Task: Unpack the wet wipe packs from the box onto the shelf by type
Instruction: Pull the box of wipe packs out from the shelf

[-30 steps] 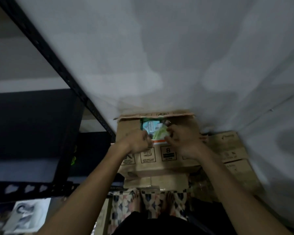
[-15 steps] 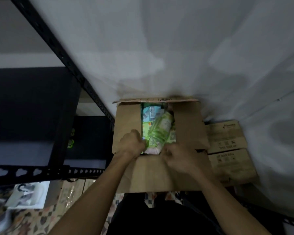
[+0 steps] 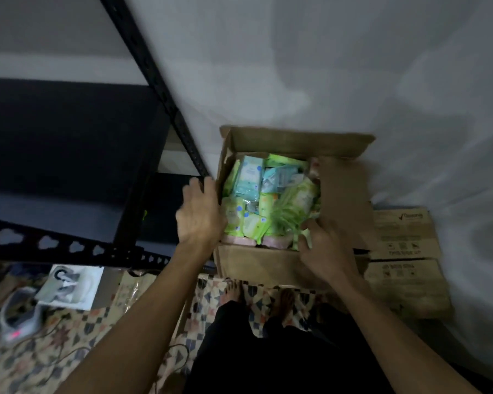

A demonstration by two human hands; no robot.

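Note:
An open cardboard box (image 3: 268, 268) stands on the white shelf board (image 3: 296, 66) in front of me. It is packed with wet wipe packs: green ones (image 3: 293, 203), pale blue ones (image 3: 248, 177) and pink ones (image 3: 239, 240) at the near edge. My left hand (image 3: 199, 214) presses against the box's left side with fingers fairly straight, hiding the left flap. My right hand (image 3: 325, 251) grips the near edge of the right flap (image 3: 345, 200), which still leans over the box. The far flap stands up.
A black metal shelf post (image 3: 160, 89) and rail (image 3: 69, 245) run left of the box. Two closed cartons (image 3: 404, 234) lie right of it. Below are my bare feet (image 3: 234, 288), a patterned mat (image 3: 69, 336), a cable and a grey device (image 3: 17, 317).
The top flaps, nearly closed a second ago, have been pulled apart. My hands moved outward to the box's sides, and many more packs now show inside.

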